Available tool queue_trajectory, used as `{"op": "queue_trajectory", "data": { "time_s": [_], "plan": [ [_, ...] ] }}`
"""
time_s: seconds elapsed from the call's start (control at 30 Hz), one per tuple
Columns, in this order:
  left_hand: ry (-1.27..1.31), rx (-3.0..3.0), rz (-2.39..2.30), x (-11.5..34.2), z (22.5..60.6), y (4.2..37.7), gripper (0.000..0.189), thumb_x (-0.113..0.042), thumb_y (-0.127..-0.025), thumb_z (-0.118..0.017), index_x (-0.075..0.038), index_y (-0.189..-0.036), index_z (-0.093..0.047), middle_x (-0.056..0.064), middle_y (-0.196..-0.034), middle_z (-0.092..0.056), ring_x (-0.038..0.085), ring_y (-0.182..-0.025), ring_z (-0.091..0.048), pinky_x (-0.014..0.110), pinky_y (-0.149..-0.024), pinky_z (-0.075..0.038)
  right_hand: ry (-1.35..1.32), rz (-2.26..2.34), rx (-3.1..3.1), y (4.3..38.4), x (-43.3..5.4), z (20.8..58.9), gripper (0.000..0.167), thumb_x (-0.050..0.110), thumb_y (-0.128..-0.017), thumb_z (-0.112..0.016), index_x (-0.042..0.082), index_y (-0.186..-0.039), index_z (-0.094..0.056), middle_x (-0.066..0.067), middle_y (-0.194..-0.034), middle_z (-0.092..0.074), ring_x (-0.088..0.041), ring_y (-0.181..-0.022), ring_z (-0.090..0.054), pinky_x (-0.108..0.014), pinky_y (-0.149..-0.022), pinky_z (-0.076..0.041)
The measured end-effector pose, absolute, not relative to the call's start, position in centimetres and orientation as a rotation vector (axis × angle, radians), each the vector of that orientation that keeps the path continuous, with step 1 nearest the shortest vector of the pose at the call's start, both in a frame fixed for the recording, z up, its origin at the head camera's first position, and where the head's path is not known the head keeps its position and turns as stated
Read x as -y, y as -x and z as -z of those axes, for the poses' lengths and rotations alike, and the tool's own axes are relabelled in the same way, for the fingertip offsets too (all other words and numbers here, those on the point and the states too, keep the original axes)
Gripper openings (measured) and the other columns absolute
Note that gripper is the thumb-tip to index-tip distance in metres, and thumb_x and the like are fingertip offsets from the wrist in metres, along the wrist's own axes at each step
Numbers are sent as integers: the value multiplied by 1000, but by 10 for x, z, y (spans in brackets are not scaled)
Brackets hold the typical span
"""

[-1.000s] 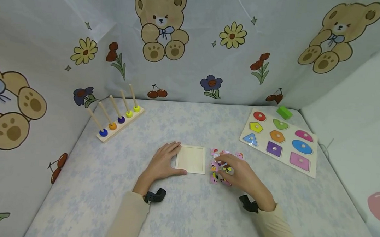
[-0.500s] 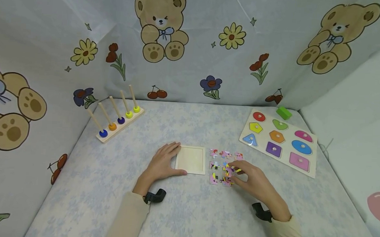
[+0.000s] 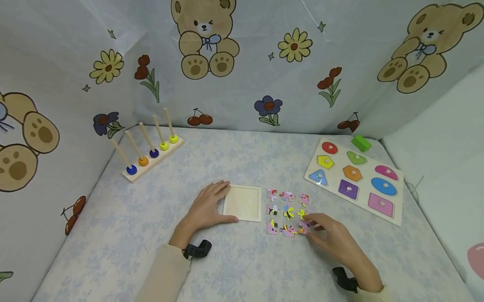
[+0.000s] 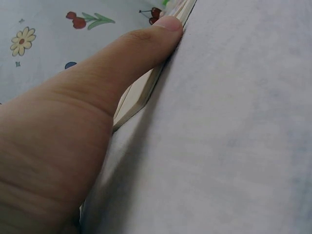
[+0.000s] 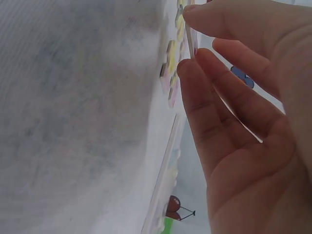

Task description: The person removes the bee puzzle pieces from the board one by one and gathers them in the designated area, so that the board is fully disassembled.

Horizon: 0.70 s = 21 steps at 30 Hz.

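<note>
In the head view, my left hand [image 3: 208, 206] rests against a square pale wooden tray [image 3: 243, 203], thumb along its near edge and fingers at its far left corner. The left wrist view shows the straight thumb [image 4: 141, 46] against the tray's side. My right hand [image 3: 329, 236] pinches a pink jigsaw piece [image 3: 303, 228] between thumb and fingertips, at the near right of the loose pieces. Its thin edge shows between the fingertips in the right wrist view. Several other jigsaw pieces [image 3: 289, 212], pink, yellow and white, lie in rows right of the tray.
A knobbed shape board [image 3: 361, 199] lies at the back right, with a green block [image 3: 361, 143] by its far edge. At the back left stands a wooden peg stand [image 3: 154, 162] with coloured beads. Patterned cloth hangs behind the table [image 3: 237, 268].
My right hand has moved right and slightly towards me across the jigsaw pieces, carrying one piece to the near right corner. Pieces it covered now show. The left hand and tray stay put.
</note>
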<state>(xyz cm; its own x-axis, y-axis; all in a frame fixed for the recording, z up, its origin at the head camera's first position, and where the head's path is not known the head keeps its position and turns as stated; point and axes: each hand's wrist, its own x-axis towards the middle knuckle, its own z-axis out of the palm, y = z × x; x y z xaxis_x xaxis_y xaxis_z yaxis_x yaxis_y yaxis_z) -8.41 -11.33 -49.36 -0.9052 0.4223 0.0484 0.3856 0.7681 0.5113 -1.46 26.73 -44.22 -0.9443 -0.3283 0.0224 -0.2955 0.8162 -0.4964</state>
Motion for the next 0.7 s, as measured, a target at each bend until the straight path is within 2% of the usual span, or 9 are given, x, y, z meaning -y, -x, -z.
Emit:
{"op": "queue_trajectory", "data": {
  "time_s": [0.27,0.7],
  "plan": [
    [-672,-2889,-799,115,494,85,113,-68,-76,-81,-8,-160,-36,7,-168,-32,29,-157,-24,53,-129,-20,475,754,-2899,13,-271,447,43,6,-83,-85,6,-124,-72,-4,-114,-73,-17,-93,-68,-36,-81,-63],
    [-684,-2891,-786,114,492,86,112,-68,-76,-80,-9,-161,-36,6,-169,-30,29,-158,-24,53,-129,-19,459,743,-2872,12,-274,449,41,9,-84,-85,9,-124,-73,-4,-119,-73,-14,-95,-68,-36,-83,-63]
  ]
}}
